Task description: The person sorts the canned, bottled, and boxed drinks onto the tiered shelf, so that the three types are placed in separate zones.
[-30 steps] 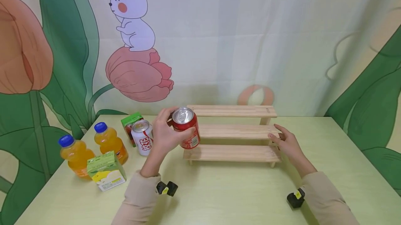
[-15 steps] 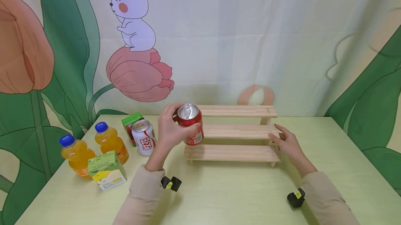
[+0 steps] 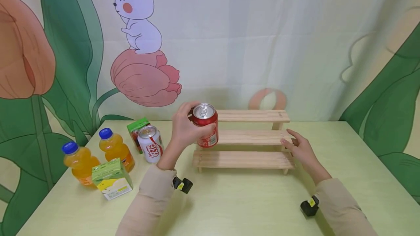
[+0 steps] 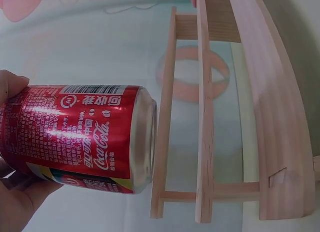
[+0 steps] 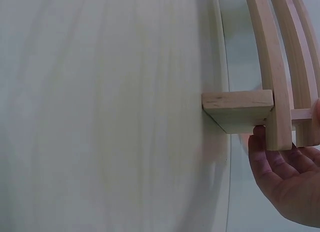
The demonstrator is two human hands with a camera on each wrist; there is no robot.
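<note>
My left hand (image 3: pixel 187 126) grips a red Coca-Cola can (image 3: pixel 206 128), silver top up, in front of the left end of a three-tier wooden rack (image 3: pixel 242 159). In the left wrist view the can (image 4: pixel 80 137) shows its barcode and silver base, with fingers (image 4: pixel 25 202) round its far end; the base faces the rack's slats (image 4: pixel 205 117). My right hand (image 3: pixel 303 152) holds the rack's right end by the middle tier, thumb in front. Seen from the right wrist, fingers (image 5: pixel 280 177) curl behind the wooden end pieces (image 5: pixel 277 122).
At the left of the table (image 3: pixel 229 203) stand two orange drink bottles (image 3: pixel 115 148) with blue caps, a green-and-yellow carton (image 3: pixel 112 179), a white can (image 3: pixel 150 144) and a green-and-red carton (image 3: pixel 139 124). A printed curtain (image 3: pixel 213 39) hangs behind.
My left hand has carried the red can rightward and upward, from beside the rack's left end to in front of its upper tiers. The right hand has stayed on the rack.
</note>
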